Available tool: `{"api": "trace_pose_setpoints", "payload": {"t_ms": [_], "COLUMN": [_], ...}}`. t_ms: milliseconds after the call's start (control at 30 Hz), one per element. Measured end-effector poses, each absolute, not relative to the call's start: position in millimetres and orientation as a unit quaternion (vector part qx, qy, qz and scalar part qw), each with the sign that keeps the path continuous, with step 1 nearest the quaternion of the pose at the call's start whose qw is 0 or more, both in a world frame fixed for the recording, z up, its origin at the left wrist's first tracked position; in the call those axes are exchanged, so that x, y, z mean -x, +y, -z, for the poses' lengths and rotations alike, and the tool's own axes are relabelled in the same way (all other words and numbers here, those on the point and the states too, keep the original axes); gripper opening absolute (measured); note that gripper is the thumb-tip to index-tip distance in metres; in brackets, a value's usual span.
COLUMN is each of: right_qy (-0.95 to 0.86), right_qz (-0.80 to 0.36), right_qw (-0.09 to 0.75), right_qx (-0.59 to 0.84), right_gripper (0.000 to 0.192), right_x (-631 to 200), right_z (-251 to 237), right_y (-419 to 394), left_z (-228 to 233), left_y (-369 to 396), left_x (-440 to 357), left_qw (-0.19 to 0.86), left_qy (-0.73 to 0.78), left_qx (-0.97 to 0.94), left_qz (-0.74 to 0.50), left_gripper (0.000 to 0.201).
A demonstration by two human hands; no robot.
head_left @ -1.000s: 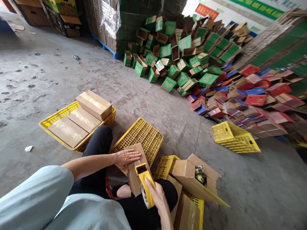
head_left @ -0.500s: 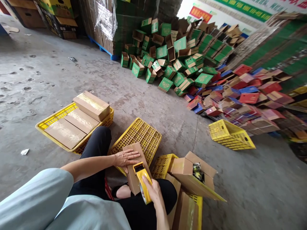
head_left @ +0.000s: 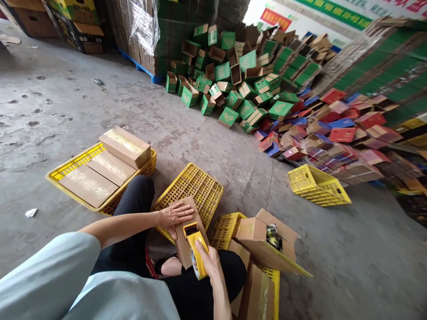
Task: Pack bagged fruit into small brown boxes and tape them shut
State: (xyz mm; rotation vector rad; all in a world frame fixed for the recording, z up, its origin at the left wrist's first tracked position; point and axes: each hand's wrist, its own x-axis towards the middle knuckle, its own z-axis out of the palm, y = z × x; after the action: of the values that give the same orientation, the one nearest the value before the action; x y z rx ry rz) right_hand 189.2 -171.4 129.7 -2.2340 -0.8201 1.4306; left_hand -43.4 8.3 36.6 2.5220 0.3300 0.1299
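A closed brown cardboard box (head_left: 185, 247) leans between my legs, its far end over an upturned yellow crate (head_left: 201, 186). Flat across the upper part of the box lies my left hand (head_left: 175, 215), fingers stretched out and slightly apart. My right hand (head_left: 208, 256) is wrapped around a yellow tape dispenser (head_left: 196, 250). The dispenser's front end sits at the top face of the box, just below my left fingers. A roll of tape shows at its lower side. Whether tape is stuck to the box there is hidden.
On the left, a yellow crate (head_left: 74, 165) holds taped cartons (head_left: 87, 186). At right, an open carton (head_left: 255, 235) with dark-and-yellow packets (head_left: 274, 237) rests on another crate (head_left: 227, 226). A yellow crate (head_left: 316, 186) lies farther right, before piled green boxes (head_left: 228, 116) and red boxes (head_left: 342, 134).
The dispenser and my right hand have shifted slightly up and left in view. My left hand stays on the box. The whole view has drifted a little.
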Motion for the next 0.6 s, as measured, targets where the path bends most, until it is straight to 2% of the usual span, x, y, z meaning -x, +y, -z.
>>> {"api": "trace_pose_setpoints", "payload": {"t_ms": [100, 233, 367, 600], "right_qy": [-0.296, -0.271, -0.265, -0.273], "right_qz": [-0.514, -0.513, -0.509, -0.521], "right_qw": [0.184, 0.207, 0.212, 0.242], "right_qx": [0.784, 0.788, 0.791, 0.771], "right_gripper": [0.062, 0.064, 0.071, 0.067], "right_x": [-189.2, -187.8, -188.6, -186.6], "right_z": [-131.9, -133.8, -139.4, -149.0], "right_y": [-177.6, -182.1, -186.9, -196.9], "left_z": [-38.7, -39.4, -44.7, -76.3], "left_y": [23.1, 39.7, 33.8, 23.2], "left_x": [50.8, 55.2, 46.3, 50.2], "left_qw": [0.353, 0.460, 0.478, 0.445], "left_qy": [0.254, 0.428, 0.439, 0.455], "left_qx": [-0.898, -0.776, -0.759, -0.769], "left_qz": [-0.063, -0.051, -0.043, -0.066], "left_gripper": [0.110, 0.085, 0.068, 0.058]}}
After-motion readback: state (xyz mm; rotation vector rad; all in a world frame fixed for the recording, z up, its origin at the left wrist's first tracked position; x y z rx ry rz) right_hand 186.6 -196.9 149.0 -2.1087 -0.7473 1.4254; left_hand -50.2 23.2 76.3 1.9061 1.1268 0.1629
